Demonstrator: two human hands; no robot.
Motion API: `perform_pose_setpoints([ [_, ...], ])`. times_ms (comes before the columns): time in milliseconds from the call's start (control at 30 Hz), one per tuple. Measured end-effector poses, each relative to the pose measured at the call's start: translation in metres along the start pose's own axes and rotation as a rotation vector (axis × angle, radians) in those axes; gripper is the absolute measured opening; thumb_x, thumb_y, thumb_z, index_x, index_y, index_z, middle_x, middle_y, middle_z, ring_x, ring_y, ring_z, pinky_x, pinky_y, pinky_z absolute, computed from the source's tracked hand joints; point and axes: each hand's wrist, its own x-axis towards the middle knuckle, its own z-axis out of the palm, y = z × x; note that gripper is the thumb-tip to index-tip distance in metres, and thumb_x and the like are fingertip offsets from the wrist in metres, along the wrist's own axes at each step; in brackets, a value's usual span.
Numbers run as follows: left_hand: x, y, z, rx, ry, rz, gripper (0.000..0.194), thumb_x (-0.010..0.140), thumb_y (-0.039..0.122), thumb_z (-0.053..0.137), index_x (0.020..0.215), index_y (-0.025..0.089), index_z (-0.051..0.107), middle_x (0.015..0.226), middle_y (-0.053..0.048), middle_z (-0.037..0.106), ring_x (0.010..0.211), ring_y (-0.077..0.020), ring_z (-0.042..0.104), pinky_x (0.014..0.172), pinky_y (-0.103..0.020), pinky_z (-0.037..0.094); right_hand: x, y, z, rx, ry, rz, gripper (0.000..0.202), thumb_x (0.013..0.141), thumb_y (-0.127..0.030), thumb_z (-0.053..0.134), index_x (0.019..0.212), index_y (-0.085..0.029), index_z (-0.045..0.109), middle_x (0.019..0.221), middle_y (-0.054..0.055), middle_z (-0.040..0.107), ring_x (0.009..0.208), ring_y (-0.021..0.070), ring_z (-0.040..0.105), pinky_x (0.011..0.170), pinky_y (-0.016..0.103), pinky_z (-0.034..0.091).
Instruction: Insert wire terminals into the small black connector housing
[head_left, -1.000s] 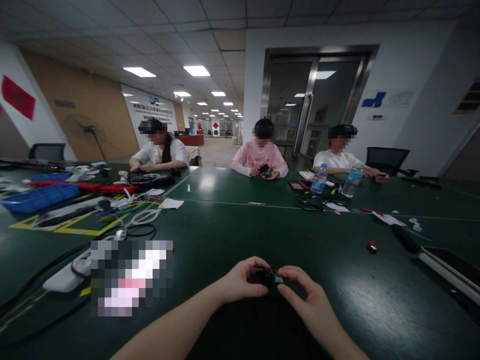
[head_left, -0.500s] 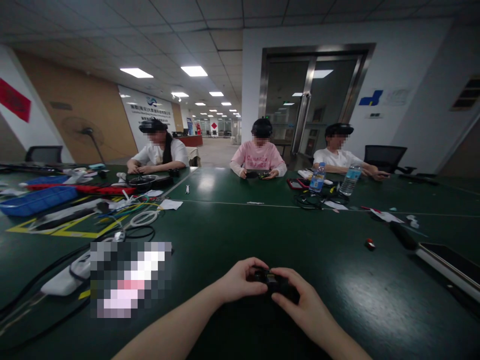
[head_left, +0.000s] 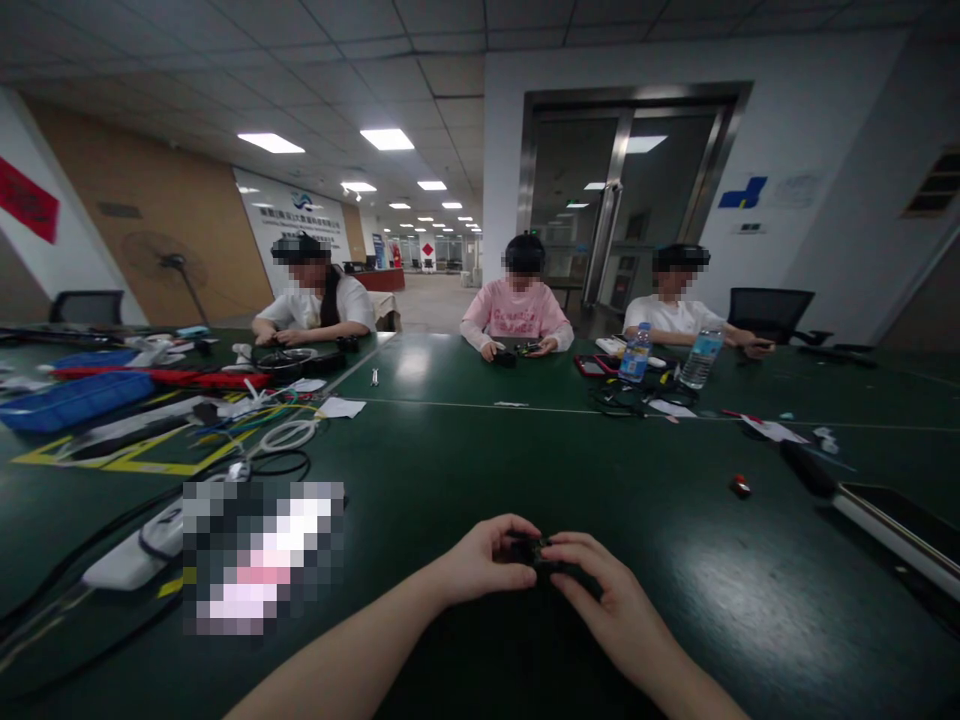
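Note:
Close in front of me, my left hand [head_left: 491, 562] is closed round a small dark object [head_left: 537, 552], thumb below and fingers above. The object looks black with a small greenish patch; its kind I cannot make out. On its right side, the curved fingers and thumb of my right hand [head_left: 600, 590] pinch it at the edge. My fingers cover most of it. Both hands are just over the dark green table [head_left: 420, 480].
A white power strip [head_left: 131, 555], cables and a blurred-out patch lie to my left, with a blue tray [head_left: 79, 400] beyond. To the right are a small red item [head_left: 740, 486] and a flat device [head_left: 900, 530]. Three people sit opposite, near two bottles [head_left: 703, 358].
The dark object has turned between my hands, and a greenish patch now shows. Less black shows inside my right hand, whose fingers have shifted slightly. My left hand has hardly moved.

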Motion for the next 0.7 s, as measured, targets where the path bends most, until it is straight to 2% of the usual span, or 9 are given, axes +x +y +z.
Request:
perform_pose_setpoints([
  [200, -0.0012, 0.0032, 0.0026, 0.019, 0.017, 0.052, 0.042, 0.067, 0.023, 0.076, 0.104, 0.018, 0.057, 0.096, -0.003, 0.059, 0.087, -0.0176, 0.059, 0.081, -0.036, 0.045, -0.0012, -0.0013, -0.0003, -0.006, 0.02, -0.023, 0.024, 0.084, -0.02, 0.053, 0.105, -0.029, 0.063, 0.111, 0.003, 0.059, 0.107, 0.0214, 0.056, 0.096, 0.038, 0.044],
  [333, -0.0011, 0.0028, 0.0033, -0.021, 0.041, 0.129, 0.053, 0.065, 0.018, 0.077, 0.112, 0.024, 0.054, 0.098, -0.002, 0.058, 0.092, -0.0179, 0.057, 0.082, -0.034, 0.043, -0.0018, 0.0013, -0.0008, -0.008, 0.027, -0.028, 0.02, 0.084, -0.019, 0.053, 0.1, -0.028, 0.061, 0.108, 0.003, 0.06, 0.105, 0.0206, 0.056, 0.095, 0.037, 0.044],
  [500, -0.0017, 0.0054, 0.0051, -0.029, 0.019, 0.125, 0.032, 0.068, 0.023, 0.076, 0.096, 0.019, 0.062, 0.093, -0.001, 0.059, 0.081, -0.0148, 0.057, 0.073, -0.031, 0.043, -0.0014, 0.0033, -0.0004, -0.005, 0.026, -0.022, 0.021, 0.085, -0.019, 0.052, 0.102, -0.027, 0.06, 0.108, 0.003, 0.06, 0.105, 0.02, 0.056, 0.094, 0.036, 0.044],
  [700, -0.0005, 0.0047, 0.0064, -0.04, 0.047, 0.144, 0.032, 0.065, 0.027, 0.078, 0.091, 0.017, 0.064, 0.086, 0.0, 0.06, 0.075, -0.0122, 0.055, 0.068, -0.026, 0.041, -0.0014, 0.0014, -0.0006, 0.001, 0.03, -0.035, 0.02, 0.085, -0.02, 0.053, 0.102, -0.027, 0.06, 0.105, 0.003, 0.061, 0.103, 0.0199, 0.057, 0.092, 0.036, 0.045],
])
